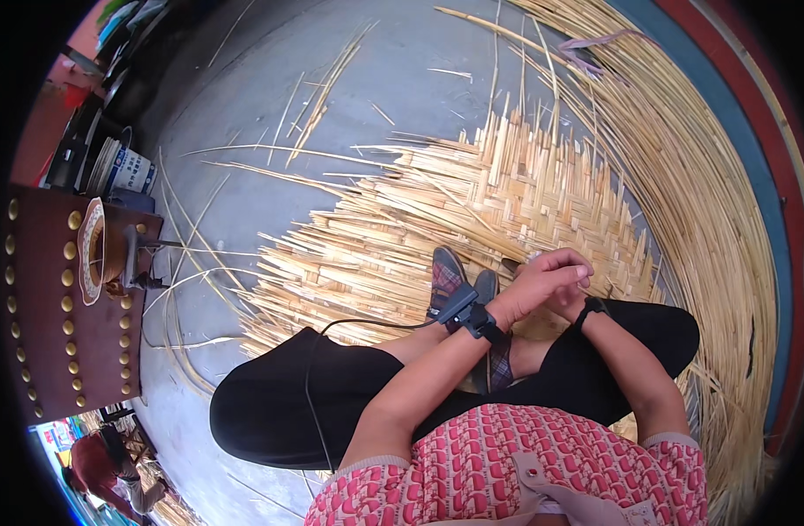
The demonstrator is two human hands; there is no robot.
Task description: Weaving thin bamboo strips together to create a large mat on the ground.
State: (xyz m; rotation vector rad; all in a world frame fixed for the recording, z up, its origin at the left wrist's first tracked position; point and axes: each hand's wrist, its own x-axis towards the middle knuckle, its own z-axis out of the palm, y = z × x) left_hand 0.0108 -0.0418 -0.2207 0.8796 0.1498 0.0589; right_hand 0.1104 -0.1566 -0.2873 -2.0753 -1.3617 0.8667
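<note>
Floor: grey concrete floor (270, 105), with loose bamboo strips (327, 83) scattered across it; the person sits right on it, legs folded in black trousers (279, 412).
Work piece: half-woven bamboo mat (472, 219), flat on the floor in front of the knees. Woven centre, unwoven strip ends fanning out on all sides.
Spare stock: big sweep of long bamboo slivers (709, 202) curving round the right side and close to the mat's far edge.
Left hand (542, 285): curled over at the near edge of the mat, fingers bent down. Looks like it's pinching or pressing a strip, but which one exactly I can't tell, it's too small to see.
Right hand (570, 302): tucked underneath the left, mostly hidden, so I can't tell if it's closed or open. Dark band on that wrist, and a small black device with a cable strapped to the left wrist.
Feet: patterned slippers (446, 280) resting on the mat's near edge, touching it, probably pinning it down.
Step, my guess: mid-weave, working a strip at the near edge right by the feet.
Next move needs: lifting alternate strips cleanly, sliding the new one through, then pushing it tight against the last row so no gap opens up.
Off to the left: brown studded panel (64, 307) and a pale hat (93, 250) on it, well apart from the work.
</note>
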